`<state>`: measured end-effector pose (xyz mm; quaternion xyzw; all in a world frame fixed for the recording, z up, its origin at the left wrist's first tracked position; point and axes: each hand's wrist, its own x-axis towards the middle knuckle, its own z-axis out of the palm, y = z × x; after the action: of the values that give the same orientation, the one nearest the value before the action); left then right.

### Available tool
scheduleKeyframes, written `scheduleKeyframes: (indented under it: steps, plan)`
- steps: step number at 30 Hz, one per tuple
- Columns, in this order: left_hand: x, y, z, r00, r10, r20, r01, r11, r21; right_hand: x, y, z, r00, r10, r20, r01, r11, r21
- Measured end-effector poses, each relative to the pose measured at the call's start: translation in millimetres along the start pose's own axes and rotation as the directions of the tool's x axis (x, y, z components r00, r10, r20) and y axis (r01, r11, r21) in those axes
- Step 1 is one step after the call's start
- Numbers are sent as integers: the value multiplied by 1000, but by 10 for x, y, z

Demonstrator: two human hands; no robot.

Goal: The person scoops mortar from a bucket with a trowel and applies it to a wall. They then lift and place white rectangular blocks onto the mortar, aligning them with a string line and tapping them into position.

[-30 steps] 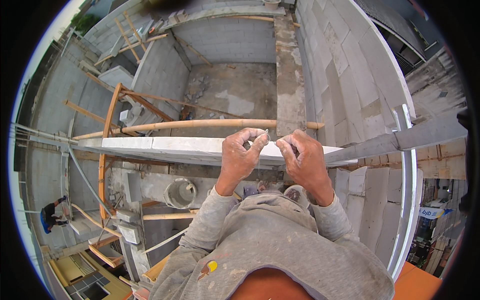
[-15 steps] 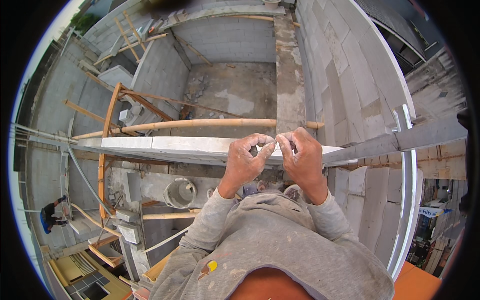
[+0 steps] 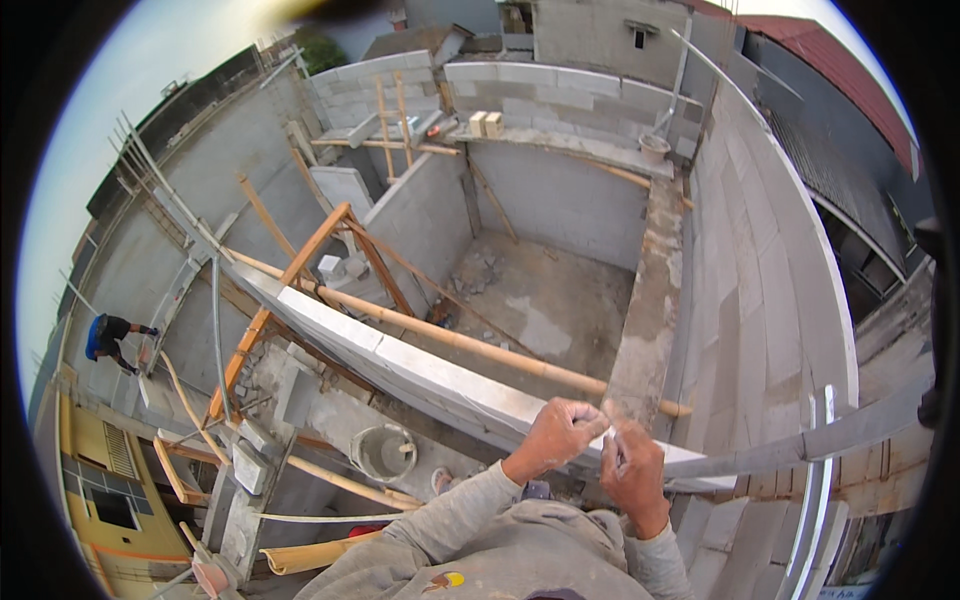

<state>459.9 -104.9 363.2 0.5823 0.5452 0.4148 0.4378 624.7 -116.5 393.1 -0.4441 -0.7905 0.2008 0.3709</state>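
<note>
My left hand (image 3: 560, 437) is closed in a pinch above the white block wall (image 3: 425, 357), thumb and fingertips pressed together. Close beside it, my right hand (image 3: 634, 462) is also closed, its fingertips almost meeting the left ones. Whatever they pinch is too small and fine to make out; a faint thin line runs over the blocks left of my left hand. Both hands are over the right part of the wall top, near a grey concrete beam (image 3: 780, 449). Pale dust coats the fingers.
A bamboo pole (image 3: 450, 342) runs just beyond the wall. Below left stand a mortar bucket (image 3: 384, 453) and an orange wooden frame (image 3: 262, 318). A metal bar (image 3: 815, 510) rises at right. Another person (image 3: 110, 338) bends over at far left. The room beyond the wall drops to a lower floor.
My view has swung up and turned, so the wall now slants and more rooftops show. Both hands appear lower and further right, still pinched together.
</note>
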Motion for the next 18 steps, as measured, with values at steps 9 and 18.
scheduleKeyframes:
  steps: [9, 18]
  plan:
    - [-71, -83, 4, 999, 35, 37, -47, 921, 388, -230, 166, 103, 989, 50, 139, -8, 958, -287]
    - [-30, -335, -34, 986, 59, 156, -78, 990, 116, -181, 387, 25, 732, 479, 484, -674, 610, 416]
